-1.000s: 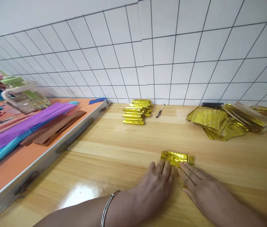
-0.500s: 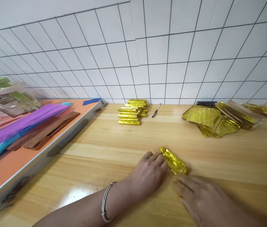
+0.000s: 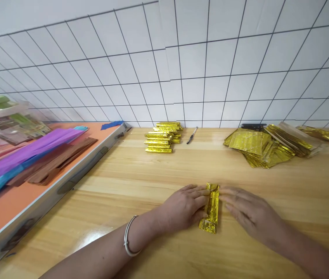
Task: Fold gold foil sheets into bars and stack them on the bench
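A: Where was the foil strip (image 3: pixel 213 205)?
B: On the wooden table (image 3: pixel 109 201), between the two hands, long side running roughly away from the wearer. Near end tipped slightly left.
A: Left hand (image 3: pixel 184 207)?
B: Just left of the strip, fingers laid over its left edge toward the far end, thumb at the edge lower down. Palm down, fingers near each other. Couldn't tell if it pinched or only pressed.
A: Right hand (image 3: pixel 251 211)?
B: Right of the strip, fingertips at its right edge near the far end. Contact unclear, slight blur. Fingers extended, a bit spread, nothing gripped.
A: Arms?
B: Left forearm came in from lower left, bracelet (image 3: pixel 125 237) at the wrist. Right one from lower right. Hands faced each other across the foil.
A: Nearby?
B: Folded gold bundles (image 3: pixel 160 141) beyond left, pen (image 3: pixel 192 135) beside them, gold sheets (image 3: pixel 259 149) beyond right.
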A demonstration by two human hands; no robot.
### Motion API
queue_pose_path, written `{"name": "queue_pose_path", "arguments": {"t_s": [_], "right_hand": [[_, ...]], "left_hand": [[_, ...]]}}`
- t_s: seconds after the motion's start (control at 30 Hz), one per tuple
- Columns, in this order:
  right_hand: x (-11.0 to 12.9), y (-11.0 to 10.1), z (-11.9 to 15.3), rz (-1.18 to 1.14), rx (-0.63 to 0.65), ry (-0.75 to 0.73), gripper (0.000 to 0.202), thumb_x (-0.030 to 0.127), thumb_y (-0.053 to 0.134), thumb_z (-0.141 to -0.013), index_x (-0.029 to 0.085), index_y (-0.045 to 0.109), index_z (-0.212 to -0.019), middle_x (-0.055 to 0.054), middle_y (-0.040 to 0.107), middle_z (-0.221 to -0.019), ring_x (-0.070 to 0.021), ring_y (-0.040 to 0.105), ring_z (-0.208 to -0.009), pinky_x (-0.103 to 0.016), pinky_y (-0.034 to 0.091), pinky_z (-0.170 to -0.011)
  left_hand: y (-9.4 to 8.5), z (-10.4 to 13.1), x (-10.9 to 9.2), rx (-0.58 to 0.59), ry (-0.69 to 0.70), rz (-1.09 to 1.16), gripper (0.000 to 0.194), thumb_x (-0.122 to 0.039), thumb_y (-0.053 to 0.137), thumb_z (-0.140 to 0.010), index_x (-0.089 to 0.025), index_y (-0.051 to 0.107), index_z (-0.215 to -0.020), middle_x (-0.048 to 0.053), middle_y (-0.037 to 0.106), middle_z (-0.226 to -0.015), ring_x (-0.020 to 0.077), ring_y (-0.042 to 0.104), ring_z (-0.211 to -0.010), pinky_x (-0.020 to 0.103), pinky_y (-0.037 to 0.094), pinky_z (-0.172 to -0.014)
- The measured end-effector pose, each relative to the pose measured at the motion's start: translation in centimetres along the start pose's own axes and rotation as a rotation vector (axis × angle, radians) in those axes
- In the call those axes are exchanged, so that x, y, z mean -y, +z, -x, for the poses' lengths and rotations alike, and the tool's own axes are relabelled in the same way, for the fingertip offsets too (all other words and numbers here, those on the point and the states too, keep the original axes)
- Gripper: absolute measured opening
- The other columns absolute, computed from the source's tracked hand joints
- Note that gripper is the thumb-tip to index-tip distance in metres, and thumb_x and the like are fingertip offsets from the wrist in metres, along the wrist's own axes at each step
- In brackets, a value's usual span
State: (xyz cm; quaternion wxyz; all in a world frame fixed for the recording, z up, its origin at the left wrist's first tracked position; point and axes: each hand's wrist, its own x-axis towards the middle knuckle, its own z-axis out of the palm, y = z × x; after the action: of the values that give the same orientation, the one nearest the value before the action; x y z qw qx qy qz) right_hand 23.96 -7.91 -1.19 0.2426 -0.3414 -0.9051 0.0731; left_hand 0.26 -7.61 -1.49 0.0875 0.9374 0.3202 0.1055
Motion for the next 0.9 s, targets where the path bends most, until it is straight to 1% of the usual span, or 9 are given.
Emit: {"name": "queue_pose_path", "arguments": {"t_s": [0.13, 0.27, 0.37, 0.47, 0.57, 0.63, 0.73, 0.8, 0.9], "right_hand": [[-2.3, 0.9, -0.5, 0.016, 0.1, 0.024, 0.036, 0.023, 0.041, -0.09, 0.019, 0.053, -0.123, -0.008, 0.055, -0.126, -0.0184, 0.049, -0.117, -0.036, 0.044, -0.098], [-2.3, 1.3, -0.7, 0.136, 0.207, -0.058, 0.044, 0.031, 0.046, -0.088, 0.017, 0.046, -0.13, -0.011, 0.052, -0.13, -0.0221, 0.047, -0.119, -0.044, 0.039, -0.101], [-1.8, 1.3, -0.6, 0.232, 0.184, -0.045, 0.043, 0.032, 0.048, -0.087, 0.016, 0.049, -0.127, -0.01, 0.058, -0.123, -0.0219, 0.052, -0.114, -0.045, 0.038, -0.1], [-1.0, 1.2, -0.5, 0.342, 0.139, 0.015, 0.037, 0.03, 0.049, -0.087, 0.014, 0.055, -0.12, -0.01, 0.065, -0.112, -0.0223, 0.058, -0.102, -0.044, 0.041, -0.095], [-0.1, 0.9, -0.5, 0.41, 0.127, 0.038, 0.036, 0.032, 0.051, -0.085, 0.012, 0.061, -0.113, -0.01, 0.068, -0.103, -0.024, 0.06, -0.092, -0.043, 0.043, -0.089], [0.4, 0.6, -0.6, 0.411, 0.141, 0.038, 0.037, 0.034, 0.053, -0.084, 0.011, 0.061, -0.112, -0.011, 0.068, -0.102, -0.0246, 0.059, -0.091, -0.043, 0.043, -0.087], [0.0, 0.0, -0.6, 0.356, 0.179, 0.038, 0.041, 0.035, 0.055, -0.082, 0.013, 0.058, -0.116, -0.01, 0.067, -0.104, -0.0241, 0.057, -0.093, -0.043, 0.042, -0.087], [-0.9, -0.5, -0.6, 0.292, 0.203, 0.022, 0.041, 0.034, 0.056, -0.081, 0.017, 0.056, -0.119, -0.008, 0.067, -0.103, -0.0228, 0.056, -0.093, -0.041, 0.042, -0.087], [-2.9, -0.8, -0.5, 0.169, 0.245, -0.019, 0.037, 0.026, 0.053, -0.083, 0.022, 0.055, -0.12, -0.005, 0.067, -0.102, -0.0195, 0.056, -0.092, -0.036, 0.045, -0.082]], "left_hand": [[0.2, -0.2, 1.0, 0.03, 0.058, 0.008, 0.031, -0.035, 0.041, -0.091, -0.023, 0.049, -0.118, 0.002, 0.049, -0.132, 0.0157, 0.033, -0.129, 0.036, 0.023, -0.107], [0.3, -0.3, 1.0, 0.014, 0.054, -0.032, 0.032, -0.035, 0.043, -0.09, -0.024, 0.05, -0.12, 0.002, 0.049, -0.131, 0.019, 0.029, -0.131, 0.039, 0.022, -0.106], [0.2, -0.3, 0.6, -0.042, 0.041, -0.115, 0.027, -0.029, 0.043, -0.091, -0.024, 0.054, -0.114, 0.003, 0.051, -0.128, 0.0191, 0.033, -0.128, 0.038, 0.024, -0.103], [0.2, -0.5, 0.5, -0.053, 0.046, -0.156, 0.022, -0.025, 0.041, -0.092, -0.021, 0.06, -0.101, 0.005, 0.061, -0.111, 0.0167, 0.048, -0.11, 0.034, 0.032, -0.094], [-0.1, -0.5, 0.6, 0.012, 0.034, -0.095, 0.019, -0.024, 0.043, -0.091, -0.019, 0.061, -0.088, 0.003, 0.063, -0.086, 0.0138, 0.054, -0.087, 0.028, 0.038, -0.082], [-0.6, -0.2, 0.4, 0.058, -0.002, -0.025, 0.013, -0.018, 0.046, -0.088, -0.019, 0.059, -0.089, 0.002, 0.062, -0.082, 0.0129, 0.055, -0.081, 0.025, 0.04, -0.077], [-1.6, 0.5, -0.5, 0.101, -0.072, 0.041, 0.018, -0.012, 0.044, -0.085, -0.019, 0.054, -0.098, 0.002, 0.062, -0.086, 0.0128, 0.057, -0.081, 0.022, 0.043, -0.073], [-1.8, 1.0, -1.5, 0.106, -0.085, 0.029, 0.018, -0.015, 0.043, -0.086, -0.017, 0.05, -0.103, 0.004, 0.062, -0.094, 0.0145, 0.058, -0.088, 0.024, 0.045, -0.076], [-1.3, 1.4, -2.6, 0.076, -0.069, -0.081, 0.017, -0.015, 0.042, -0.087, -0.014, 0.048, -0.103, 0.009, 0.061, -0.1, 0.0189, 0.055, -0.1, 0.03, 0.045, -0.084]]}}
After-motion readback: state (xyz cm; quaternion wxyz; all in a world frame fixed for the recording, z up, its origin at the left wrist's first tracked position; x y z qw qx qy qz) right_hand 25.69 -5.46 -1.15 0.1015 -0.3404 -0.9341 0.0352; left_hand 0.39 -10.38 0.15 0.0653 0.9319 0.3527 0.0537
